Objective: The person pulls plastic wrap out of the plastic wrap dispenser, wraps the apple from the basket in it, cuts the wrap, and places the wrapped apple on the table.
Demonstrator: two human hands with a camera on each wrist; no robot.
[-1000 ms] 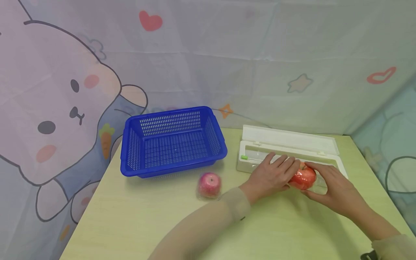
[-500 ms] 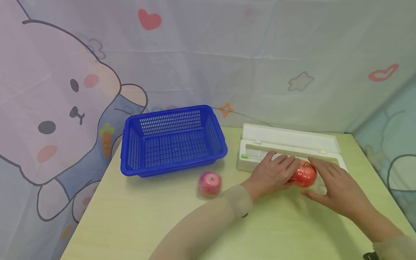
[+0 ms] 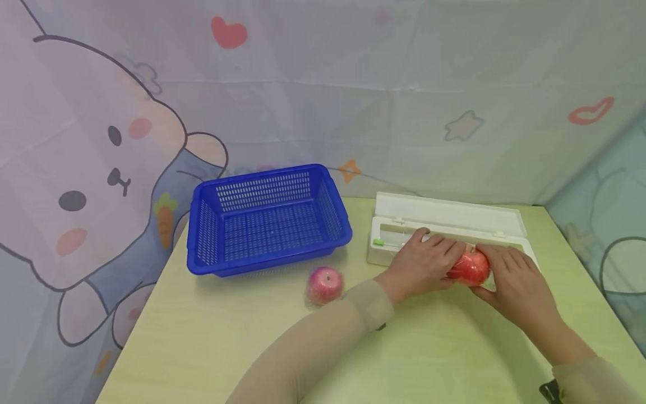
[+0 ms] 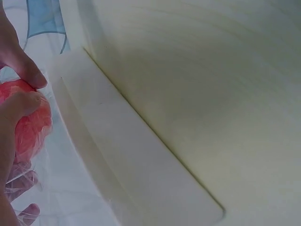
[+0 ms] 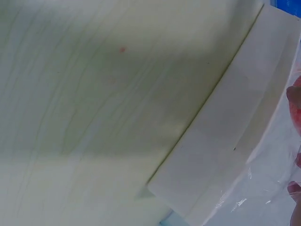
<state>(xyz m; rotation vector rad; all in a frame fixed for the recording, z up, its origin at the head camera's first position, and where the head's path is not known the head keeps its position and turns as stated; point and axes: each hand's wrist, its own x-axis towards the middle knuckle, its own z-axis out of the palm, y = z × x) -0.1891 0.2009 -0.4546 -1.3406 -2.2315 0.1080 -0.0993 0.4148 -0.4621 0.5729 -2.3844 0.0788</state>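
Note:
Both hands are on a red apple (image 3: 472, 269) loosely covered in clear cling film, in front of the cling film dispenser (image 3: 381, 257). My left hand (image 3: 426, 264) holds it from the left, fingers curled over its side. From the right, my right hand (image 3: 522, 286) grips it between fingers and thumb. In the left wrist view, thumbs press the apple (image 4: 35, 125), and cling film (image 4: 51, 188) stretches past the fingertips. Sheer film (image 5: 268, 188) also spreads beside the white box in the right wrist view. The apple's underside is hidden.
A second apple (image 3: 324, 285), pink and film-wrapped, sits on the table left of my left forearm. Behind it stands a blue plastic basket (image 3: 270, 261). The dispenser's lid (image 3: 449, 216) is tipped back toward the wall, and a green slider (image 3: 378, 242) shows at its left end.
My right hand has come off the apple slightly, then closed in on it again from the right. The apple has shifted a little upward. My left hand has stayed on it.

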